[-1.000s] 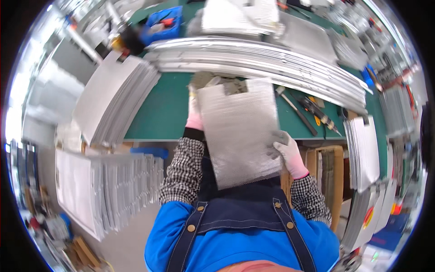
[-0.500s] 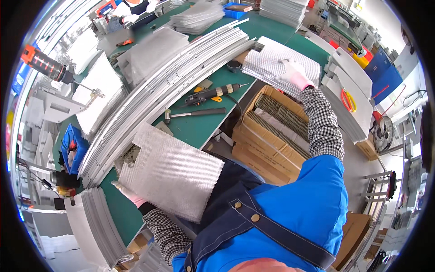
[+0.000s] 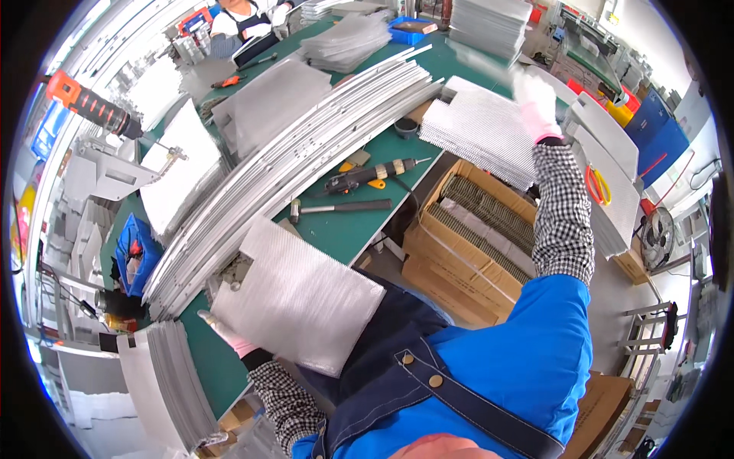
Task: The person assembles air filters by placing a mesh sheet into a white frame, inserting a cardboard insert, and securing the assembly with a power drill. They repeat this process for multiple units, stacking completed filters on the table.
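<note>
A silver mesh sheet [image 3: 306,298] with a notched corner lies tilted over my lap and the bench edge. At its lower left edge is my left hand [image 3: 227,334], in a pale glove, its visible fingers stretched straight; part of the hand is hidden by the sheet. My right hand [image 3: 535,103] is raised over the right end of a mesh sheet stack [image 3: 478,130] and blurred by motion. From its fingers a thin pale sheet [image 3: 480,63] reaches leftward, smeared and seen nearly edge-on.
Long metal strips [image 3: 298,161] cross the green bench [image 3: 336,237]. Near them lie a hammer [image 3: 340,206], a power screwdriver [image 3: 375,175] and a small black cup [image 3: 406,127]. Below stands an open carton [image 3: 466,237] of packed parts. Orange-handled scissors [image 3: 598,185] lie on panels at right. Another person [image 3: 248,30] is at far left.
My right hand has lifted off the mesh stack, moving up and to the right, with a thin pale sheet now at its fingers. The whole view has shifted slightly; my left hand stays by the sheet edge.
</note>
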A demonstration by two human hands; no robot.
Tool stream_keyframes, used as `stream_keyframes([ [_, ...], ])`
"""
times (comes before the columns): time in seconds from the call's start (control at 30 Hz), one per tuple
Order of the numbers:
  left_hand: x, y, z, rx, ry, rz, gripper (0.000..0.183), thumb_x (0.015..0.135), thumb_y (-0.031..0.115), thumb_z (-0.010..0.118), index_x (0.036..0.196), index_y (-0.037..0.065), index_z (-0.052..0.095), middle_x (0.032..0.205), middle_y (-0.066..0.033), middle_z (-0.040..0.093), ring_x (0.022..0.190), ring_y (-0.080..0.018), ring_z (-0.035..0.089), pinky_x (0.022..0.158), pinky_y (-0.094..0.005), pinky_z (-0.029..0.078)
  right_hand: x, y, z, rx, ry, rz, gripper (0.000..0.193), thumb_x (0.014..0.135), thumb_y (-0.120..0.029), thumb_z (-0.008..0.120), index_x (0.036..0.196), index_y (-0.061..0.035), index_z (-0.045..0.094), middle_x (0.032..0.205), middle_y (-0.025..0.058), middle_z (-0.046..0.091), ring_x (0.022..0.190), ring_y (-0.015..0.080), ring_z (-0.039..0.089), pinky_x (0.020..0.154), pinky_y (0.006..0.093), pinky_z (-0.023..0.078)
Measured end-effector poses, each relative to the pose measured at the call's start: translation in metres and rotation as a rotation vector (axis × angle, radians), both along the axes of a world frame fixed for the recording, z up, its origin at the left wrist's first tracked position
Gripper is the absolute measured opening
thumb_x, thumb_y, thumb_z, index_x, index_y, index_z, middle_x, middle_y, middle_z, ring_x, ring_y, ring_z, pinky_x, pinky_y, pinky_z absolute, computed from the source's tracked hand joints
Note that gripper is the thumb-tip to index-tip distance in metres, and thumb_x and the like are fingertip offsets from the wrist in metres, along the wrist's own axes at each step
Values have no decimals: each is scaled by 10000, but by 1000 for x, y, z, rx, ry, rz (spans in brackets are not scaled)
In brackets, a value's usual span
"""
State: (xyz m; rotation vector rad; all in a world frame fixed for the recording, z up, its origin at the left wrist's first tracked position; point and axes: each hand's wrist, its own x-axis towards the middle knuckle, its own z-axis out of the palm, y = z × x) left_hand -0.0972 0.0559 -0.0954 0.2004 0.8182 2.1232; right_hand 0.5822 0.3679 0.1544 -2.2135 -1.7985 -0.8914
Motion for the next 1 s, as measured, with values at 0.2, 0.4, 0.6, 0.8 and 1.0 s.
stream_keyframes([
  [0.2, 80, 7, 80, -193, 20, -10, 812, 1005, 691, 358, 1556, 93, 367, 1551, -91, 440, 1385, -316, 422, 1185, -477, 310, -48, -37, -2, 921, 926, 721, 379, 1012, -133, 531, 1370, -13, 557, 1167, 144, 688, 995, 231, 672, 895, 339, 529],
  [0.4, 45, 9, 23, 98, -78, -216, 928, 912, 799, 426, 1467, 57, 487, 1409, -133, 574, 1227, -287, 572, 1077, -423, 462, -245, -139, -125, -441, 1780, 988, 432, 975, -129, 616, 1362, 42, 533, 1169, 124, 661, 1048, 189, 623, 927, 325, 508],
  [0.6, 49, 23, 31, 217, -236, -253, 1046, 843, 844, 473, 1495, 29, 410, 1324, -217, 580, 1114, -323, 622, 938, -474, 559, -327, -165, -176, -1191, 1770, 962, 385, 967, -37, 548, 1343, 44, 539, 1168, 89, 667, 1012, 146, 640, 894, 292, 532],
  [0.8, 58, 19, 46, 245, -206, -253, 1024, 787, 843, 568, 1416, 45, 443, 1228, -251, 572, 1038, -346, 619, 899, -485, 563, -331, -169, -156, -1223, 1679, 917, 367, 957, -18, 501, 1313, 52, 549, 1123, 85, 668, 974, 136, 644, 880, 280, 531],
  [1.0, 66, 19, 53, 247, -257, -235, 1000, 786, 861, 545, 1365, 47, 489, 1193, -222, 569, 998, -330, 604, 902, -452, 545, -327, -155, -174, -1186, 1442, 925, 391, 944, -64, 546, 1316, 56, 541, 1101, 91, 664, 966, 135, 638, 863, 274, 524],
])
